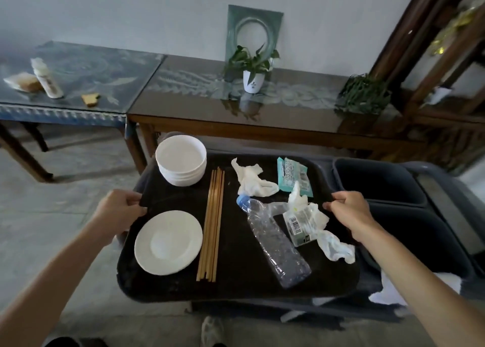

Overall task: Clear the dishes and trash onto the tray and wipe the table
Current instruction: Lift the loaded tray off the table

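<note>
A black tray (236, 283) fills the middle of the view. My left hand (119, 211) grips its left rim and my right hand (350, 210) grips its right rim. On the tray lie a stack of white bowls (181, 160), a white plate (168, 241), several wooden chopsticks (211, 226), a crushed clear plastic bottle (275, 244) with a blue cap, crumpled white tissues (252, 180), a teal wrapper (294, 176) and a clear plastic wrapper (298, 224).
A grey cart with dark bins (378, 181) sits under and right of the tray. Behind stands a glass-topped wooden table (199, 102) with a potted plant (253, 78). A blue table (78, 71) at left holds a spray bottle (47, 78) and sponges (90, 99).
</note>
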